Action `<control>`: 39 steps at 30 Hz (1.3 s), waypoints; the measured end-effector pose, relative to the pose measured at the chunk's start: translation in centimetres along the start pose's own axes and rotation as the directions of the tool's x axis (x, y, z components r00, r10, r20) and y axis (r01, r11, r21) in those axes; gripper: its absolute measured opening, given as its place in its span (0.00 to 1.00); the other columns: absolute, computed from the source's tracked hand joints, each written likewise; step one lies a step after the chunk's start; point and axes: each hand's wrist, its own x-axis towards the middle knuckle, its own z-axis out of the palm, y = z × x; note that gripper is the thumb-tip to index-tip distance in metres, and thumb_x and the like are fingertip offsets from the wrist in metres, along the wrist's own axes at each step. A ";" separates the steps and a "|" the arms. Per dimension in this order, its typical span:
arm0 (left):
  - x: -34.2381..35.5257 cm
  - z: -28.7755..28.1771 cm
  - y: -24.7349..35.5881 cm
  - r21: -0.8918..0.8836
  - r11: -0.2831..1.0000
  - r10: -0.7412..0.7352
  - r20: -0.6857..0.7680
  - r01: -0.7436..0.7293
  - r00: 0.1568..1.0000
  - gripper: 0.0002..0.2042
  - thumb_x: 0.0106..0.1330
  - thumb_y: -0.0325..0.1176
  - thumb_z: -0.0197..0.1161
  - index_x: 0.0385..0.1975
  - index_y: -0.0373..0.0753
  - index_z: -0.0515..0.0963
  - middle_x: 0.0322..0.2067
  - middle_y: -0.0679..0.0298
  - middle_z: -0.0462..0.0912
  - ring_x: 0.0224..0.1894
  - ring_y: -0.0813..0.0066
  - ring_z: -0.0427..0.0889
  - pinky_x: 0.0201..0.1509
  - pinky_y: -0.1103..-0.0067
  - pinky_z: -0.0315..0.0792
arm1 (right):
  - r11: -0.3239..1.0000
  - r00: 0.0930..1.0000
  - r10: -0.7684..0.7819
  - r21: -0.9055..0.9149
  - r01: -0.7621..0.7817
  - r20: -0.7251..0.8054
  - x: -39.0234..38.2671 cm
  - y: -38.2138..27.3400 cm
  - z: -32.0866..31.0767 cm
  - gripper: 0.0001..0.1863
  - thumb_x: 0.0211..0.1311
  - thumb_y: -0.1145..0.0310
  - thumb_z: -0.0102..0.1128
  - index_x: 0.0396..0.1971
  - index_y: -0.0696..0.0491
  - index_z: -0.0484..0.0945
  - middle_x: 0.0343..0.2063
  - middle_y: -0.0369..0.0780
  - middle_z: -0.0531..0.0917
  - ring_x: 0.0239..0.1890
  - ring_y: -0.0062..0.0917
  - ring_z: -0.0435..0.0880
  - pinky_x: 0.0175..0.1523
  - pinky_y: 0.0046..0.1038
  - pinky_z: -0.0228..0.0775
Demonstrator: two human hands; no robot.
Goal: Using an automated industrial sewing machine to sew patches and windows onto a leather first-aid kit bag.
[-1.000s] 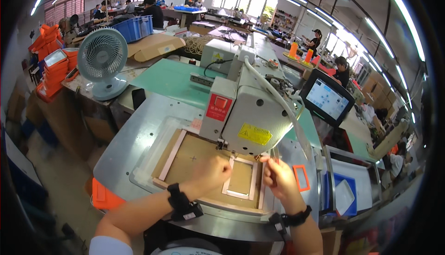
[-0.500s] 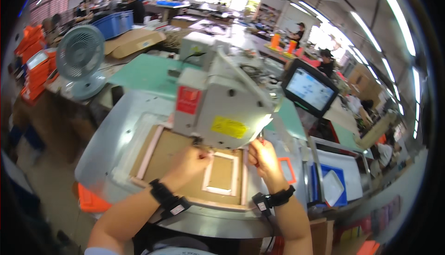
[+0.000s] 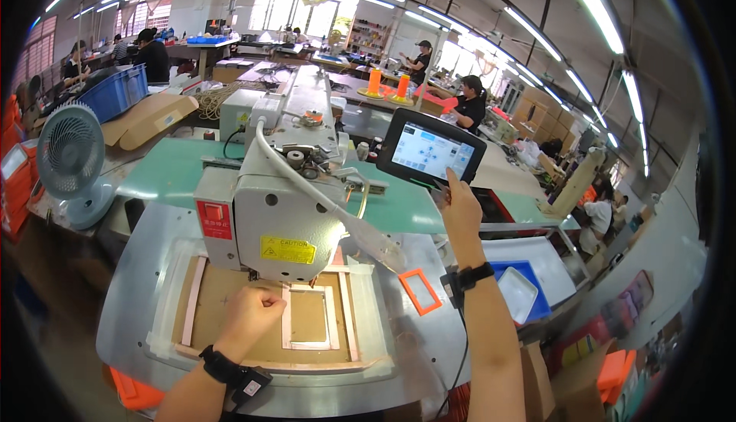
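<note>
My left hand (image 3: 251, 316) is closed in a fist over the brown board (image 3: 205, 318), beside a small pale rectangular frame (image 3: 333, 318). What its fingers hold, if anything, is hidden. Just behind it stands the grey head of an industrial sewing machine (image 3: 268, 201), its lamp lit. My right hand (image 3: 461, 213) reaches up to a tablet-like control screen (image 3: 426, 150), index finger extended onto its lower right part. The other fingers are curled, and a small dark pointed thing shows beside them, too little of it to name. Pale strips (image 3: 195, 299) border the board.
An orange rectangular frame (image 3: 409, 295) lies on the metal table (image 3: 126, 315), right of the machine. Farther right, a white tray (image 3: 518, 296) sits in a blue bin (image 3: 541, 308). A fan (image 3: 70, 150) stands at the left. Orange thread cones (image 3: 374, 83) and several people are farther back.
My right hand has moved from beside the machine's needle area up to the control screen. My left hand stays closed by the small frame. The view has shifted, with the machine now farther left.
</note>
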 end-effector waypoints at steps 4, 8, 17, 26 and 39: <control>-0.1 -0.3 0.6 0.012 0.999 -0.034 0.008 0.034 0.999 0.11 0.56 0.37 0.67 0.28 0.35 0.86 0.24 0.54 0.86 0.28 0.61 0.87 0.35 0.73 0.78 | 0.999 1.000 -0.031 -0.019 0.031 0.003 0.7 1.0 0.8 0.22 0.60 0.72 0.59 0.57 0.45 0.77 0.35 0.41 0.82 0.32 0.40 0.83 0.34 0.38 0.74; -0.2 -0.4 0.9 0.005 0.999 -0.054 0.023 0.053 0.998 0.10 0.57 0.37 0.67 0.29 0.35 0.86 0.25 0.54 0.86 0.29 0.61 0.87 0.35 0.72 0.78 | 0.999 1.000 -0.020 0.034 0.021 -0.014 0.6 0.7 0.8 0.28 0.50 0.78 0.62 0.56 0.51 0.78 0.28 0.41 0.80 0.31 0.35 0.82 0.36 0.32 0.73; -0.2 -0.4 0.7 0.020 0.999 -0.048 -0.030 0.048 0.998 0.14 0.61 0.43 0.66 0.34 0.39 0.87 0.27 0.53 0.86 0.31 0.58 0.87 0.35 0.68 0.77 | 0.172 0.756 0.157 0.736 -0.654 0.635 -4.5 -7.3 -0.5 0.09 0.70 0.71 0.53 0.39 0.58 0.81 0.23 0.35 0.80 0.16 0.14 0.71 0.22 0.16 0.59; -0.3 0.6 1.7 0.054 0.993 -0.100 -0.090 0.105 0.991 0.13 0.61 0.42 0.66 0.33 0.38 0.86 0.23 0.58 0.86 0.26 0.67 0.85 0.31 0.73 0.75 | 0.128 0.294 -0.268 0.337 -0.933 0.917 -12.1 -17.0 3.4 0.08 0.58 0.83 0.63 0.37 0.60 0.77 0.25 0.39 0.80 0.16 0.18 0.72 0.21 0.22 0.63; 0.3 2.2 0.5 0.130 0.983 -0.118 -0.123 0.133 0.985 0.11 0.60 0.43 0.66 0.30 0.42 0.86 0.23 0.61 0.85 0.26 0.66 0.85 0.31 0.71 0.75 | 0.110 0.321 -0.274 0.361 -0.926 0.907 -11.6 -18.7 3.6 0.02 0.56 0.82 0.65 0.27 0.60 0.81 0.20 0.39 0.81 0.10 0.16 0.67 0.14 0.21 0.52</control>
